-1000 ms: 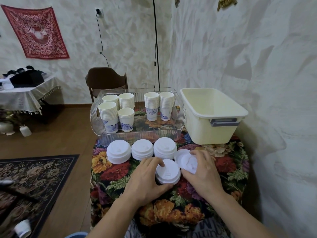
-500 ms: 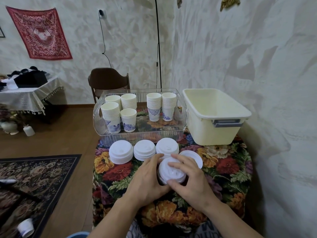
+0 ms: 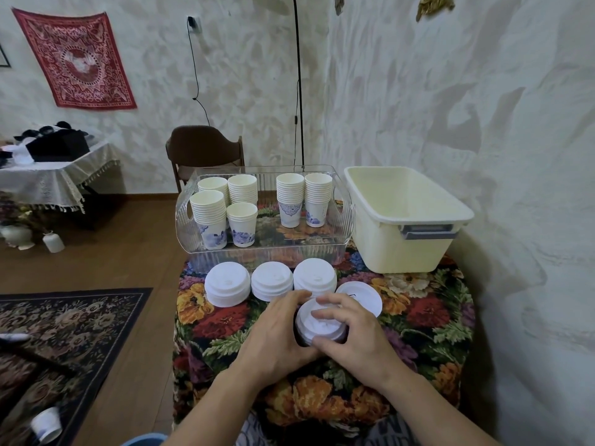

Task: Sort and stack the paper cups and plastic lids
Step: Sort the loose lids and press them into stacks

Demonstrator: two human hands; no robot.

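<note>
A stack of white plastic lids [image 3: 320,325] sits on the floral tablecloth between both hands. My left hand [image 3: 277,336] cups its left side and my right hand [image 3: 354,333] wraps its right side with fingers over the top. Behind it stand three more lid stacks [image 3: 228,283], [image 3: 273,280], [image 3: 315,275] in a row, and a single lid [image 3: 363,296] lies flat at the right. Several stacks of paper cups [image 3: 209,214] with blue prints stand in a clear tray [image 3: 264,252].
A cream plastic tub [image 3: 405,249] stands empty at the back right, against the wall. A brown chair [image 3: 203,149] is behind the tray. The small table [image 3: 418,317] drops off to wooden floor and a rug [image 3: 64,333] on the left.
My right hand came off the single flat lid and moved left onto the lid stack. Both hands now grip that stack together, drawn slightly closer to me.
</note>
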